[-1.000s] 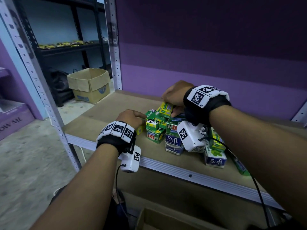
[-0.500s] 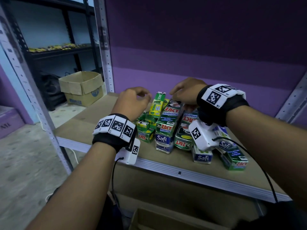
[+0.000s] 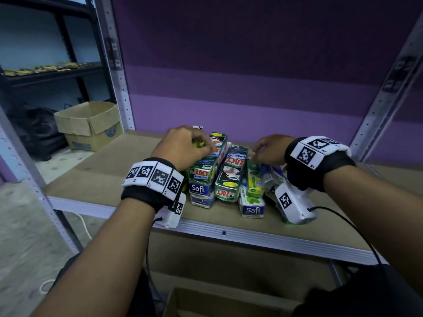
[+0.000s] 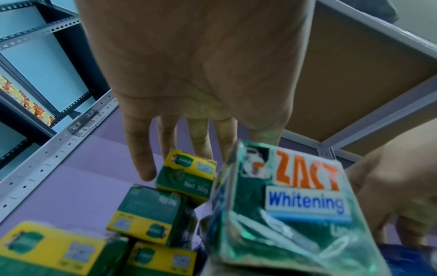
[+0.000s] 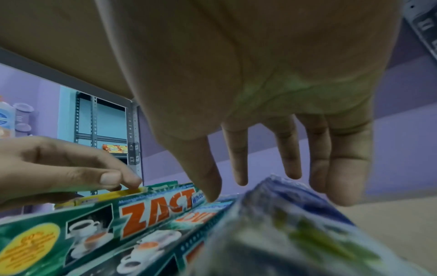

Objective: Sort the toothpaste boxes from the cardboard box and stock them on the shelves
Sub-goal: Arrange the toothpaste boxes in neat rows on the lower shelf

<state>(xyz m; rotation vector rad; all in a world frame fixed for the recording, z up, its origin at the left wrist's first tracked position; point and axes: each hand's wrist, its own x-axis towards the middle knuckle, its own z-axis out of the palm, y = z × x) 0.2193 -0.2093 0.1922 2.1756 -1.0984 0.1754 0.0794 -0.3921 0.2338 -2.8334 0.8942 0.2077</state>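
While both hands hang over a pile of toothpaste boxes (image 3: 225,177), the pile lies on the brown shelf (image 3: 109,177) in front of a purple wall (image 3: 251,65). The left hand (image 3: 183,147) is over the left side of the pile. From the left wrist view its fingers (image 4: 139,149) point down, spread a little and nearly straight, and they hold nothing. Just under them sits a small yellow and green box (image 4: 187,179), with more yellow and green boxes (image 4: 144,214) beside it. A big green Zact Whitening box (image 4: 283,205) is right next to these, and it looks blurry. The right hand (image 3: 270,148) is over the right side of the pile. Its fingers (image 5: 236,158) also point down, loose and apart. Its thumb tip touches, or almost touches, the top of a long green Zact box (image 5: 146,211) with coffee cups on it. A blue and white box (image 5: 295,224) is close under the other fingers, too blurry to read. Blue Safi boxes (image 3: 251,208) lie at the front of the pile, near the shelf edge. A cardboard box (image 3: 91,124) with its flaps open sits on the floor to the left, well apart from the pile. Another cardboard box (image 3: 206,303) shows below the shelf, at the bottom of the head view. Black bands (image 3: 153,179) with black and white square marks are on both wrists.
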